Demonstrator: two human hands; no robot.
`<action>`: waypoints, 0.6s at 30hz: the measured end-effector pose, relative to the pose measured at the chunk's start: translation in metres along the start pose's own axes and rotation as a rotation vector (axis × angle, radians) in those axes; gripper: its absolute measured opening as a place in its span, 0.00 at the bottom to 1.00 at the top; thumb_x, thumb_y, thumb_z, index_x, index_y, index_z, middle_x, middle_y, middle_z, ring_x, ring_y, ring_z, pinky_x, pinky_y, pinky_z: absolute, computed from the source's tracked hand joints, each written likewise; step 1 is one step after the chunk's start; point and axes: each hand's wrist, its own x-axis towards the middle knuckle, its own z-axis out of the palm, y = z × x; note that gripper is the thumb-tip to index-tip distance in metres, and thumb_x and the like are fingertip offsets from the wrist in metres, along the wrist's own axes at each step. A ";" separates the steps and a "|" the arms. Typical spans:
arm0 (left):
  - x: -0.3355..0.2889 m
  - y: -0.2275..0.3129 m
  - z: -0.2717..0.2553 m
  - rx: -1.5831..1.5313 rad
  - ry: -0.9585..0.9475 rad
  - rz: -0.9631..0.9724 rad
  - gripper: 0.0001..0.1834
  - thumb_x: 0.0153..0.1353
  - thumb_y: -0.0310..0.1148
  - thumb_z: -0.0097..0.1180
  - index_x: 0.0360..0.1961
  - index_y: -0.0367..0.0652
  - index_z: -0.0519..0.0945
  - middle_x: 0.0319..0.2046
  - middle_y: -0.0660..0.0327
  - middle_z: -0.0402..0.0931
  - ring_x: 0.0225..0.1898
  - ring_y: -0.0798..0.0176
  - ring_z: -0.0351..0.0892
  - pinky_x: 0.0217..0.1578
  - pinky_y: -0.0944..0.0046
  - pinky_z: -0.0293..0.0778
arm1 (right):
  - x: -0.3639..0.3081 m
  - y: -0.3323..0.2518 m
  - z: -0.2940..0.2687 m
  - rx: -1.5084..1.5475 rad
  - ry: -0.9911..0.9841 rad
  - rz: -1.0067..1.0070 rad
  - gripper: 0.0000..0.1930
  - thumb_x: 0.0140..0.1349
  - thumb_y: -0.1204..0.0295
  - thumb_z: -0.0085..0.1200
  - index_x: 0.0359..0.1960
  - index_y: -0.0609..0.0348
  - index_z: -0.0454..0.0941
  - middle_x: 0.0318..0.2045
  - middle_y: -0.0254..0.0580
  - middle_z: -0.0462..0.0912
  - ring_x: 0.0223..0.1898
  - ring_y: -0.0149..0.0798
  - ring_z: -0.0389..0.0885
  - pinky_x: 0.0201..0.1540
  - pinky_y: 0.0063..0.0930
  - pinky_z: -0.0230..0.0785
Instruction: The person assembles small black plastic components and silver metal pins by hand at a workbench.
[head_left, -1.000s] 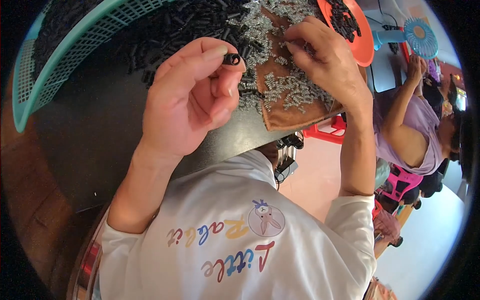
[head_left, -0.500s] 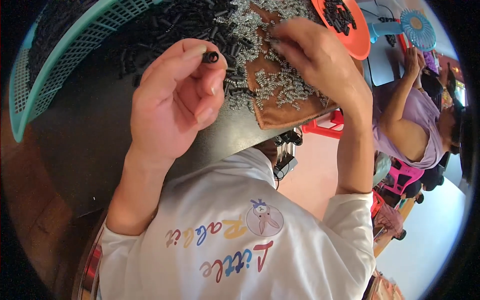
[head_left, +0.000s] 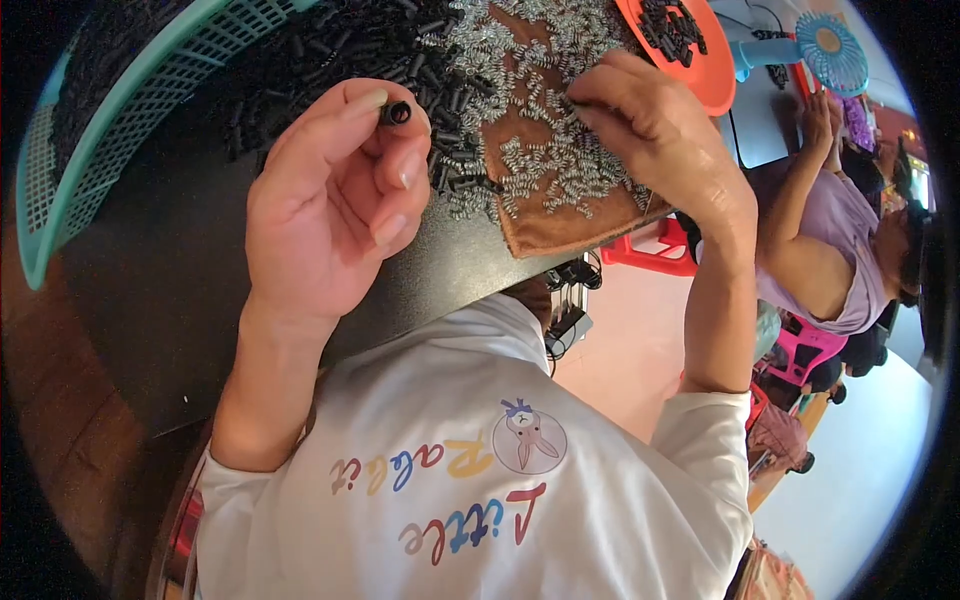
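Between the thumb and fingertips of my left hand (head_left: 325, 205) is a short black plastic tube (head_left: 396, 113), its open round end facing right. That hand is raised above the dark tabletop, palm turned up. My right hand (head_left: 670, 140) reaches in from the right over many small silver coil springs (head_left: 560, 165) spread on a brown cloth (head_left: 545, 228). Its thumb and forefinger are pinched together low at the springs; whatever is between them is hidden. Beyond my left hand lies a heap of similar black tubes (head_left: 330, 55), which runs into the springs.
A teal plastic basket (head_left: 110, 165) full of black pieces stands at the left. An orange plate (head_left: 715, 80) holding more black tubes is at the far right, beside a blue fan (head_left: 832, 52). Past the table edge are a red stool (head_left: 650, 252) and a person in purple (head_left: 815, 230).
My right hand has come down and slightly right, and its fingers have closed at the springs. My left hand has drifted a little left, still holding the black tube.
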 end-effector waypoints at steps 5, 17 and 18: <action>-0.001 0.000 -0.002 -0.013 -0.015 0.002 0.13 0.69 0.36 0.42 0.42 0.37 0.74 0.25 0.61 0.71 0.17 0.70 0.65 0.14 0.72 0.58 | 0.002 -0.005 -0.003 -0.050 0.025 0.011 0.07 0.57 0.76 0.54 0.38 0.60 0.78 0.31 0.47 0.76 0.35 0.54 0.78 0.38 0.42 0.70; -0.001 0.001 -0.002 -0.010 -0.013 -0.002 0.13 0.68 0.35 0.42 0.42 0.37 0.75 0.25 0.61 0.71 0.16 0.70 0.65 0.13 0.73 0.57 | 0.009 -0.010 0.004 -0.120 -0.050 -0.045 0.05 0.57 0.75 0.54 0.34 0.60 0.76 0.30 0.47 0.75 0.36 0.53 0.78 0.37 0.43 0.70; -0.001 0.001 -0.002 -0.006 -0.010 -0.003 0.13 0.68 0.35 0.42 0.42 0.37 0.75 0.25 0.61 0.71 0.16 0.70 0.65 0.13 0.73 0.57 | 0.009 -0.010 0.004 -0.120 -0.051 -0.043 0.05 0.57 0.75 0.54 0.34 0.60 0.76 0.30 0.47 0.75 0.36 0.53 0.78 0.37 0.43 0.70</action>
